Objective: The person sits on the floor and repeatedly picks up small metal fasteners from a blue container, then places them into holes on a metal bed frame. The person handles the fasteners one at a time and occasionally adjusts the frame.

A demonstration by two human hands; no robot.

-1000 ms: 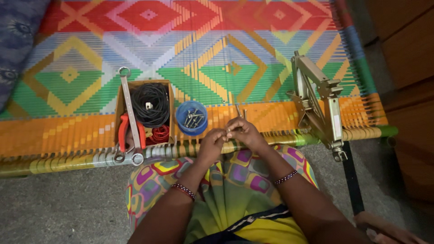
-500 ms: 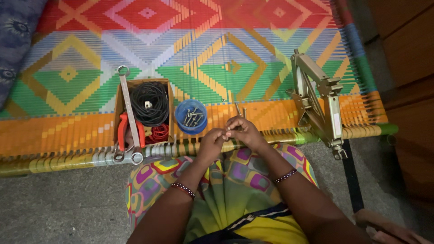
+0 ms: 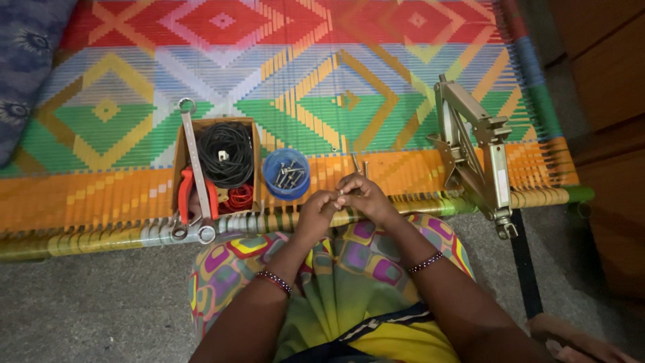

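Right at the edge of the bed [image 3: 80, 235], the two hands meet, fingertips touching. The fingers [image 3: 339, 197] of the right hand [image 3: 366, 200] are pinched narrow around a small metal bolt [image 3: 341, 193], which is hard to see because it is so tiny. The left hand [image 3: 314, 214] is curled close too, with its fingers on the same little piece, but I cannot tell if it truly grips it. Both wrists wear bead bracelets.

Just past the hands, two more bolts [image 3: 359, 165] lie on the orange stripe of the woven bed mat [image 3: 336, 81]. Near the left hand sits a blue round cup [image 3: 286, 175] with screws and bolts inside.

Beside the cup is a brown cardboard box [image 3: 218, 168]. It holds a coil of black cable [image 3: 225, 153] and a roll of red wire [image 3: 238, 198]. Red pliers [image 3: 195, 195] lean in the box, and a long silver wrench [image 3: 195, 168] lies across its left side, sticking out at both ends.

Off to the right side, well apart from the hands, a tan metal car jack [image 3: 474, 151] rests on the bed edge.

The person sits on the grey floor [image 3: 87, 309], wearing bright cloth with many colours over the lap. A blue pillow [image 3: 27, 60] shows at the far left corner.
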